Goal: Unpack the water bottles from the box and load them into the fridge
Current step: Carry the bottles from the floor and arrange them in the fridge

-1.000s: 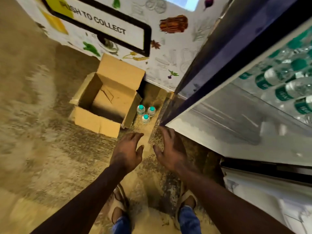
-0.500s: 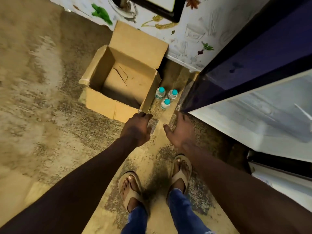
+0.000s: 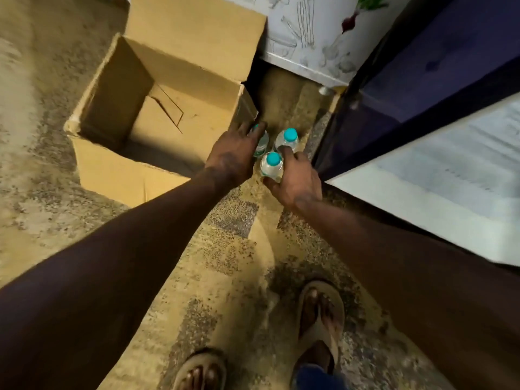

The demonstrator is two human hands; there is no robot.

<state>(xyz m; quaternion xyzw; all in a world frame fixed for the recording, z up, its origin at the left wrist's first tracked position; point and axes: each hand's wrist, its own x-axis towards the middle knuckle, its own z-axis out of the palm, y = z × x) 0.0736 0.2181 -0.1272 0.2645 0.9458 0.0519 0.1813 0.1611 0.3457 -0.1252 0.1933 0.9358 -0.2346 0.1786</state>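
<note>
Three small clear water bottles with teal caps stand on the floor between the open cardboard box (image 3: 118,170) and the fridge door (image 3: 439,88). My left hand (image 3: 233,156) reaches over the far left bottle (image 3: 261,144), fingers extended and covering most of it. My right hand (image 3: 295,178) wraps around the near bottle (image 3: 271,166), thumb below it and a finger between it and the far right bottle (image 3: 287,139). The box looks empty inside.
The open fridge door's white inner panel (image 3: 450,178) juts out on the right. A white cabinet with drawings (image 3: 309,38) stands behind the bottles. My sandalled feet (image 3: 320,313) are on the speckled floor below.
The camera has dropped lower and both hands have travelled forward from mid-air to the bottles. The right hand has taken hold of the near bottle; the left now covers the far left one.
</note>
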